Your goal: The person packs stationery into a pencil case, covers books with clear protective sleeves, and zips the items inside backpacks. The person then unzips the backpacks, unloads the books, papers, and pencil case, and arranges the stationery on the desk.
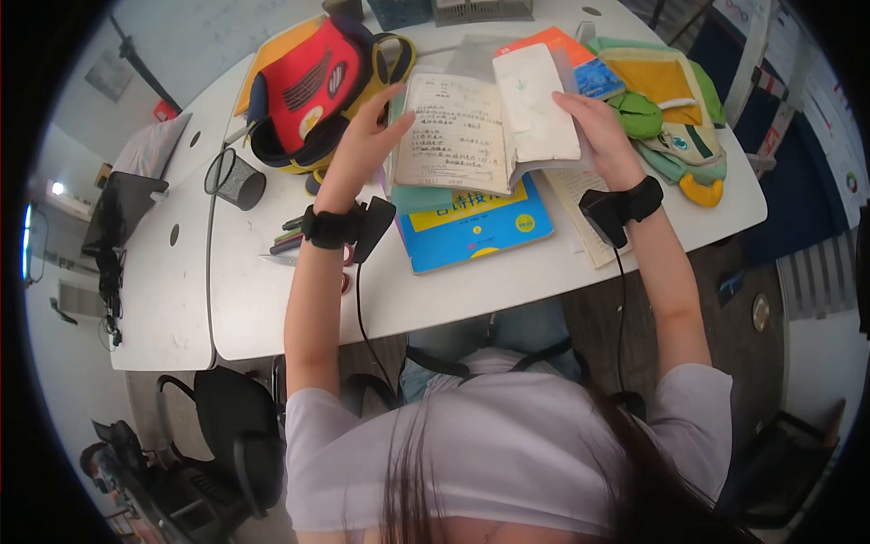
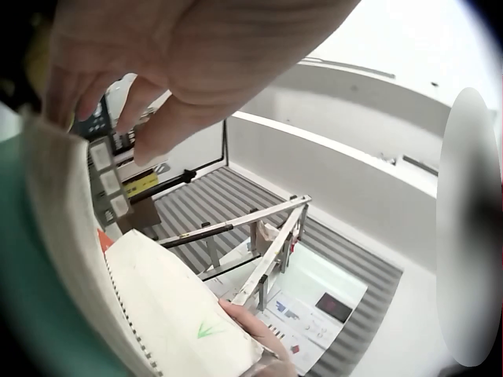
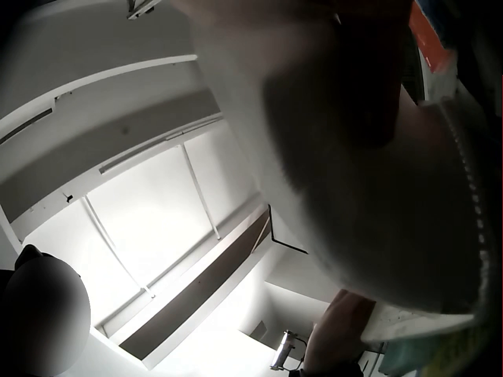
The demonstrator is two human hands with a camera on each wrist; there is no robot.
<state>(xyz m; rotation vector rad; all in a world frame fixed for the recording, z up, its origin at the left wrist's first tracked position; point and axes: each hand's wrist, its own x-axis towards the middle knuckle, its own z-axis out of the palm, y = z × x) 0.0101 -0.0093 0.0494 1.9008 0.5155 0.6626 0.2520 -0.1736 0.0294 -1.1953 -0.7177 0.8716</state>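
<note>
An open notebook (image 1: 453, 136) with handwriting on its left page is held above the table. Its right side, a pale page with a small green mark (image 1: 536, 104), is pinched at the outer edge by the right hand (image 1: 598, 131). The left hand (image 1: 370, 140) is at the notebook's left edge, fingers spread and loosely bent; in the left wrist view this hand (image 2: 165, 71) hangs over the page edges. Under the notebook lies a blue and yellow book (image 1: 480, 231). The right wrist view shows the page (image 3: 377, 204) dark and close, bending from the right hand.
A red and navy bag (image 1: 313, 91) and a mesh pen cup (image 1: 240, 181) stand at the left, with pens (image 1: 288, 238) near the left wrist. At the right lie a green and yellow bag (image 1: 671, 109), an orange and blue book (image 1: 589, 68) and loose sheets (image 1: 584, 213).
</note>
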